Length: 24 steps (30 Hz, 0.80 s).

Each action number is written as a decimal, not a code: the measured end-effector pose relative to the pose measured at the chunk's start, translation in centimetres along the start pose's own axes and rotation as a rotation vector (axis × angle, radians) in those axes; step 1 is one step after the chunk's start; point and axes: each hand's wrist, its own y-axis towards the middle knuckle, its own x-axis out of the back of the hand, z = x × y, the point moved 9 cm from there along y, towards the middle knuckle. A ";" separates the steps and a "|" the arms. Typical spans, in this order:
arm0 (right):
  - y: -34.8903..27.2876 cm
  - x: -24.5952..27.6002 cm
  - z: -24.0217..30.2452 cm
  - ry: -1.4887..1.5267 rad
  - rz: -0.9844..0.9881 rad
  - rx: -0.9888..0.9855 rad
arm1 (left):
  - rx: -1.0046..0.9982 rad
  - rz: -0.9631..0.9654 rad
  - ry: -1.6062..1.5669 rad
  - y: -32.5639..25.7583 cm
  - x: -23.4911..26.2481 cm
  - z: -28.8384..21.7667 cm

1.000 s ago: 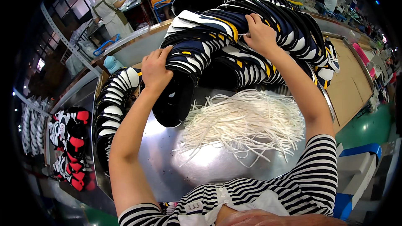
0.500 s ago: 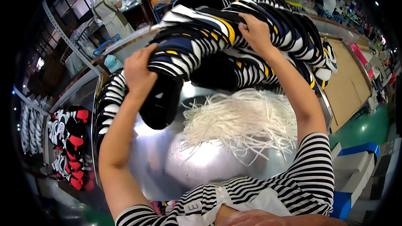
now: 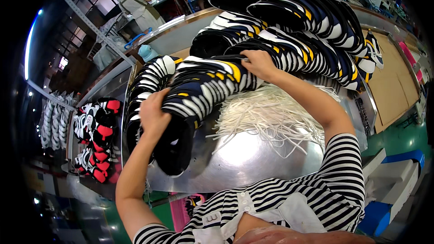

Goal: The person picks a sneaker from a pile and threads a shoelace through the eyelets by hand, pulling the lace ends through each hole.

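Observation:
A long nested stack of shoe uppers (image 3: 201, 92), black, navy and white with yellow accents, lies between my two hands above the metal tabletop (image 3: 217, 167). My left hand (image 3: 154, 110) grips its near left end, where a dark shoe opening faces down toward me. Farther right, my right hand (image 3: 260, 64) is closed round the other end, with the fingertips partly hidden. Just right of the held stack, a loose heap of white shoelaces (image 3: 271, 113) spreads over the metal. Similar stacks of uppers (image 3: 303, 54) are piled behind it.
Another row of uppers (image 3: 151, 74) stands along the table's left edge. Red, black and white uppers (image 3: 101, 131) sit on the left, beyond that edge. Brown cardboard (image 3: 391, 81) lies to the right. A light blue cap-like thing (image 3: 147, 53) rests at the far left; several people work behind.
Both hands have drawn the held stack toward me and lowered it, apart from the pile behind. The view has also shifted, showing more of the table's near edge.

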 end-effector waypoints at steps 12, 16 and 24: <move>-2.9 1.5 -0.8 -0.415 -0.169 0.044 | -0.172 -0.125 -0.130 1.2 -13.1 -2.5; -6.1 4.2 1.7 -0.082 -0.194 -0.078 | -0.210 -0.194 -0.251 -3.4 -6.6 -4.1; -17.2 -2.0 12.0 0.069 0.509 0.021 | 0.017 0.285 -0.114 -17.3 -13.9 -4.9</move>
